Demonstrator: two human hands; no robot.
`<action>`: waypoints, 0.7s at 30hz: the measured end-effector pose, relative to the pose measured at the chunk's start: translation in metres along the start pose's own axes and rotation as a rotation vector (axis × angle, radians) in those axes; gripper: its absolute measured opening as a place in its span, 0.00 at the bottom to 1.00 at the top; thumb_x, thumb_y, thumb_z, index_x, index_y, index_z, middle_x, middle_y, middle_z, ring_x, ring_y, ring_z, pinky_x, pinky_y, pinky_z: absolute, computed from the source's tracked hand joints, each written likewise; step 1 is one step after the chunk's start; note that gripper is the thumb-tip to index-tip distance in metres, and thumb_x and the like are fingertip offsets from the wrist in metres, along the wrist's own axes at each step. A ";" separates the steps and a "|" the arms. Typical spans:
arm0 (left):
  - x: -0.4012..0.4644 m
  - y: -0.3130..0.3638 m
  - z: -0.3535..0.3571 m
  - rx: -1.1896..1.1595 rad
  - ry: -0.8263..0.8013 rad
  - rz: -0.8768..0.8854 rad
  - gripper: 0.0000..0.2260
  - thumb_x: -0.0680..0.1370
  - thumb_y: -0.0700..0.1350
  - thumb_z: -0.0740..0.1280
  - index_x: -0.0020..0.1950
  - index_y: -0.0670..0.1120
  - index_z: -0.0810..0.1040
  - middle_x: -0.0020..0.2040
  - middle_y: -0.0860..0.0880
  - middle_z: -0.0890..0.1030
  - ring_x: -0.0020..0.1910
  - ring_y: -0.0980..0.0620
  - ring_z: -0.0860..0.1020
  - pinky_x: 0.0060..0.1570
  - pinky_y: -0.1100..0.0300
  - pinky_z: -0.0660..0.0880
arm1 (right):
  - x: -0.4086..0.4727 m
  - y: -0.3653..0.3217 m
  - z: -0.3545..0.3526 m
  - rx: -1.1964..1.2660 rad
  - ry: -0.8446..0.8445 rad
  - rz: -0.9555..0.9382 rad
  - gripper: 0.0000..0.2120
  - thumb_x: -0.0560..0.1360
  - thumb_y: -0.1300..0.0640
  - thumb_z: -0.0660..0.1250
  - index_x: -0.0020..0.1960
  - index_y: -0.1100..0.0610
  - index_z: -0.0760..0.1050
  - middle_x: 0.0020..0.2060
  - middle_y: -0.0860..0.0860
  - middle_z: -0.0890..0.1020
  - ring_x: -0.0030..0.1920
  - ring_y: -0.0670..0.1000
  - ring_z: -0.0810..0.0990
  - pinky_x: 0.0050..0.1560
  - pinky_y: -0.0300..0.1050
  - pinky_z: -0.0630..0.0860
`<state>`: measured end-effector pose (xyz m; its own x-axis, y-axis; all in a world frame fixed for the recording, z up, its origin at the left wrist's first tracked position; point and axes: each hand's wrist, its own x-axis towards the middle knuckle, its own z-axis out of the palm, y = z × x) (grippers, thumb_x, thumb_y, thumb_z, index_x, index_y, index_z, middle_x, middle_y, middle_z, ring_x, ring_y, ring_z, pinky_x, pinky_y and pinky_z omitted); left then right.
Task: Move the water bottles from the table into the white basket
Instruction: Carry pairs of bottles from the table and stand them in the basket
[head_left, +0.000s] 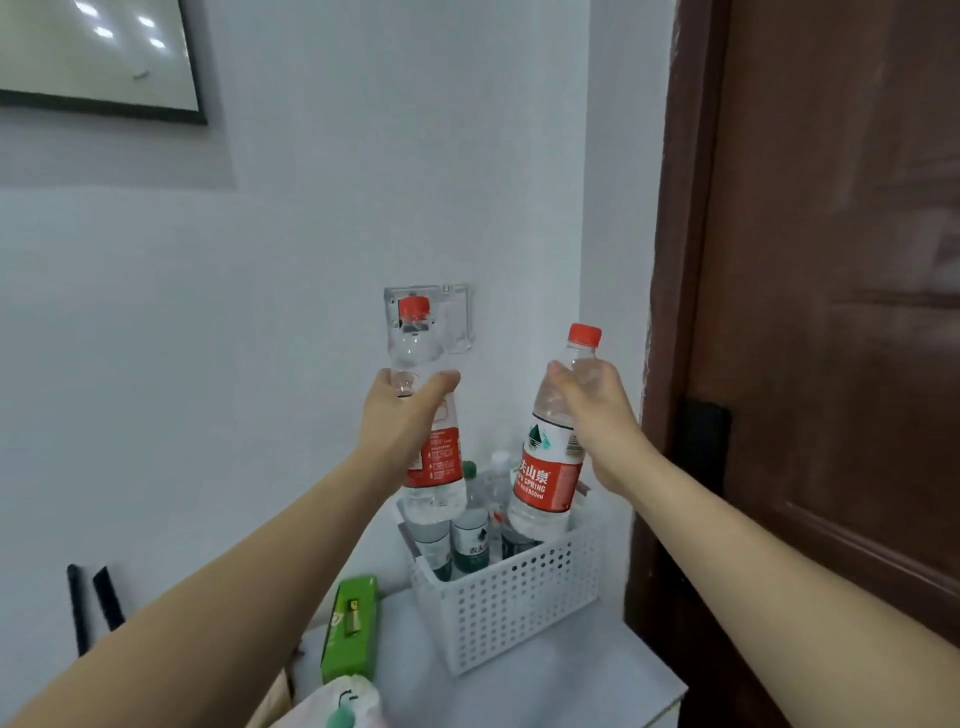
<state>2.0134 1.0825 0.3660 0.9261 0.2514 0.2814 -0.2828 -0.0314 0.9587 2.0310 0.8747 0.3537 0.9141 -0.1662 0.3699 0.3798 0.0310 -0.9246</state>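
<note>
My left hand (400, 415) grips a clear water bottle (434, 467) with a red cap and red label by its upper body, upright above the left side of the white perforated basket (514, 603). My right hand (597, 410) holds a second red-capped bottle (550, 467), tilted slightly, its base just over the basket's right side. Inside the basket stand several bottles, among them one with a green cap (470, 525). The basket sits on a white table (545, 686) against the wall.
A green box (350, 623) lies on the table left of the basket, with a pale bag (343, 701) in front of it. A dark brown door (831, 312) rises close on the right. A clear wall socket cover (452, 317) is behind the left bottle.
</note>
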 end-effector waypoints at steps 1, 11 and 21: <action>0.008 -0.009 -0.002 -0.006 0.008 -0.024 0.17 0.70 0.55 0.76 0.52 0.53 0.74 0.47 0.48 0.83 0.43 0.49 0.84 0.38 0.55 0.78 | 0.005 0.012 0.006 -0.004 -0.013 0.019 0.20 0.74 0.43 0.69 0.61 0.47 0.67 0.55 0.47 0.79 0.51 0.49 0.82 0.44 0.43 0.76; 0.049 -0.094 -0.012 -0.002 0.007 -0.189 0.20 0.70 0.52 0.77 0.56 0.51 0.73 0.49 0.49 0.84 0.41 0.51 0.85 0.36 0.57 0.77 | 0.039 0.112 0.048 -0.088 -0.021 0.179 0.16 0.73 0.41 0.67 0.58 0.37 0.66 0.55 0.48 0.79 0.52 0.52 0.82 0.54 0.55 0.78; 0.052 -0.154 -0.024 0.168 -0.183 -0.238 0.21 0.69 0.43 0.79 0.57 0.48 0.74 0.50 0.49 0.84 0.43 0.53 0.85 0.36 0.60 0.79 | 0.044 0.164 0.061 -0.372 -0.169 0.225 0.11 0.74 0.48 0.71 0.53 0.51 0.79 0.49 0.48 0.83 0.51 0.50 0.81 0.46 0.42 0.75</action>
<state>2.0990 1.1239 0.2319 0.9949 0.0940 0.0373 -0.0223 -0.1553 0.9876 2.1422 0.9322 0.2237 0.9900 -0.0320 0.1374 0.1206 -0.3131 -0.9420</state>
